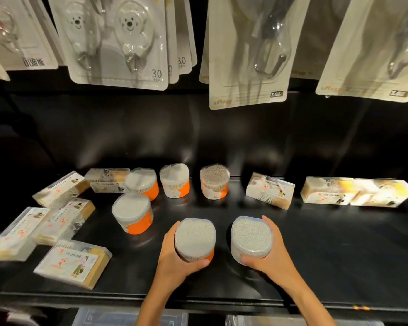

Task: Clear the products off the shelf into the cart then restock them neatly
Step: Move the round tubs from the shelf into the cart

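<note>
On the black shelf [316,243], my left hand [174,262] grips a round clear tub of cotton swabs with an orange label [194,237]. My right hand [272,257] grips a second round swab tub [251,236] just to its right. Both tubs stand upright near the front middle of the shelf. Several more round swab tubs [132,214] stand behind and to the left. Flat clear rectangular swab boxes [73,263] lie scattered at the left, and others [270,190] stand along the back right.
Blister packs of hooks [118,41] hang above the shelf, their lower edges over the back row. The shelf's front lip [222,300] runs across below my wrists. Clear plastic bins [127,317] show under the shelf.
</note>
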`<state>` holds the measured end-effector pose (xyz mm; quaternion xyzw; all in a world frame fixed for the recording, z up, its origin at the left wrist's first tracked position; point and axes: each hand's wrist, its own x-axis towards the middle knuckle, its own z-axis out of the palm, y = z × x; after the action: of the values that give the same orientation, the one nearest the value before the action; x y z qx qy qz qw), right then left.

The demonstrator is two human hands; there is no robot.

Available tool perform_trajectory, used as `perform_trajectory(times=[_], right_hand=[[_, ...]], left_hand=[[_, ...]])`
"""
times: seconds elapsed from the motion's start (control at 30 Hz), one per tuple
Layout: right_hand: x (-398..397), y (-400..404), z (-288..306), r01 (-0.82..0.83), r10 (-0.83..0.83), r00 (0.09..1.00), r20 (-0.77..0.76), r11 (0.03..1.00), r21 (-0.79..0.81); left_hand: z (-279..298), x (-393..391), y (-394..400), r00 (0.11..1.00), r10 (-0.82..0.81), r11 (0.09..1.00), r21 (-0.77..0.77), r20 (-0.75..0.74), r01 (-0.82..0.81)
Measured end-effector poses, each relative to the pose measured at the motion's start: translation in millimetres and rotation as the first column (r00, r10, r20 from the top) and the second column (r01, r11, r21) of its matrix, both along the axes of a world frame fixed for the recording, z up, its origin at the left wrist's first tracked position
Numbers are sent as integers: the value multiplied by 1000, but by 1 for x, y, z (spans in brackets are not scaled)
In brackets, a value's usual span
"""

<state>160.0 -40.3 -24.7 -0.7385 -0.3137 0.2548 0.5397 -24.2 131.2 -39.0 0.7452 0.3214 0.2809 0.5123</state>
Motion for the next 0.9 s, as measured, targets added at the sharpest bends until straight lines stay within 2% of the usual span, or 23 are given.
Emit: perform_trajectory(times=[0.1,0.23,0.43,0.57,0.7,0.9], right_hand=[[-7,6,13,-16,15,1000,10,995,99],[-14,8,23,19,-28,998,53,985,172],[-33,-14,41,135,-158,985,71,958,252],[-38,-54,50,253,-284,956,78,927,277],[-44,-109,56,396,-438,893,102,873,285],[-60,-208,60,589,-642,749,164,758,280]], left_hand=[[5,3,2,998,-50,996,-75,27,52],[12,10,-4,995,-40,995,-89,97,48],[39,31,-15,955,-245,969,0,165,248],[54,56,-38,915,-373,927,30,153,373],[64,82,-80,855,-498,866,37,146,498],[75,123,-177,702,-692,721,99,171,686]])
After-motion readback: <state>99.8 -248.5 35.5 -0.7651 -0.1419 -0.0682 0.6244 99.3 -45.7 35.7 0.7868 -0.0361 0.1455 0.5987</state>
